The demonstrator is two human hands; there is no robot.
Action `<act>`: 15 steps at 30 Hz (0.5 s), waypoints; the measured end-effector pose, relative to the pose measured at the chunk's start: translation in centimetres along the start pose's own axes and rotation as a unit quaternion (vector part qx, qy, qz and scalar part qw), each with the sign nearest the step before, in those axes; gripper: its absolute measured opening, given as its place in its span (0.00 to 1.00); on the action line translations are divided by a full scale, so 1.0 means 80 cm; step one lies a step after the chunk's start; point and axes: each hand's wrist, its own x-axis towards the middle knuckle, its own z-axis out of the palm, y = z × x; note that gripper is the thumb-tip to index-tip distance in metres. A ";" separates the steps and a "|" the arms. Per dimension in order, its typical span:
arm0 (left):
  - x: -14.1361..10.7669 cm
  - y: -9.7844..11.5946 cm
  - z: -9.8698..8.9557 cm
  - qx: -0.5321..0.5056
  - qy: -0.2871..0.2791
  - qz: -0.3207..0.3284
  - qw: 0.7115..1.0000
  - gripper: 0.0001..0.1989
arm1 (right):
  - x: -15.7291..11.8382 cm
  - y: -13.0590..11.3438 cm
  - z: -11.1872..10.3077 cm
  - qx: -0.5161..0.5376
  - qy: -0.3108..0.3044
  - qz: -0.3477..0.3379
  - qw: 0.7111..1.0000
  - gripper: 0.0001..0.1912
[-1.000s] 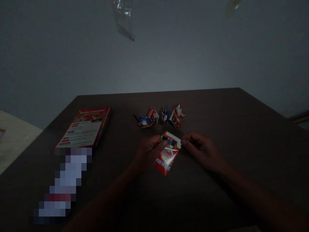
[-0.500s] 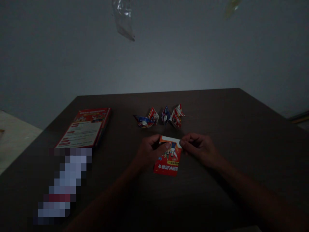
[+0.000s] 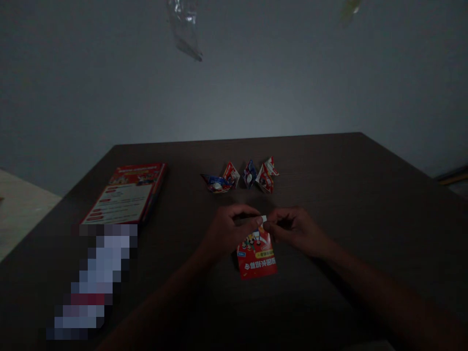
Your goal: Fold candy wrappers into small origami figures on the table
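Note:
A red printed paper card (image 3: 258, 263) with cartoon figures and a white top edge is held between my two hands over the table. My left hand (image 3: 234, 229) grips it from the left, thumb lying across its upper part. At the upper right edge, my right hand (image 3: 294, 226) pinches the paper between thumb and fingers. Just beyond my hands stand folded paper shapes: a blue-and-red one (image 3: 221, 180) on the left, a small blue one (image 3: 250, 174) in the middle and a red-and-white one (image 3: 267, 176) on the right.
On the left of the dark wooden table (image 3: 310, 165) lies a stack of red-bordered printed sheets (image 3: 124, 195). A pixelated patch covers something in front of it. A clear plastic bag (image 3: 185, 29) hangs against the wall behind.
The card has tilted and come slightly nearer to me. My right hand has shifted left, closer to my left hand, and less of the white edge shows.

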 end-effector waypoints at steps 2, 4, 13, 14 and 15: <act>0.001 0.000 0.001 0.004 -0.019 0.013 1.000 0.08 | 0.000 0.002 0.002 0.002 -0.011 0.004 1.000 0.12; 0.002 -0.003 0.003 -0.011 0.004 0.005 1.000 0.09 | 0.000 0.004 0.003 0.011 -0.018 0.009 1.000 0.12; 0.006 -0.009 -0.004 -0.107 0.188 -0.072 0.974 0.12 | 0.000 0.005 0.004 0.003 -0.019 0.018 1.000 0.11; 0.006 -0.008 -0.005 -0.113 0.204 -0.076 0.970 0.12 | 0.000 0.005 0.003 -0.003 -0.015 0.022 1.000 0.11; 0.007 -0.007 -0.005 -0.120 0.214 -0.079 0.966 0.12 | 0.000 0.004 0.001 -0.008 -0.011 0.024 1.000 0.11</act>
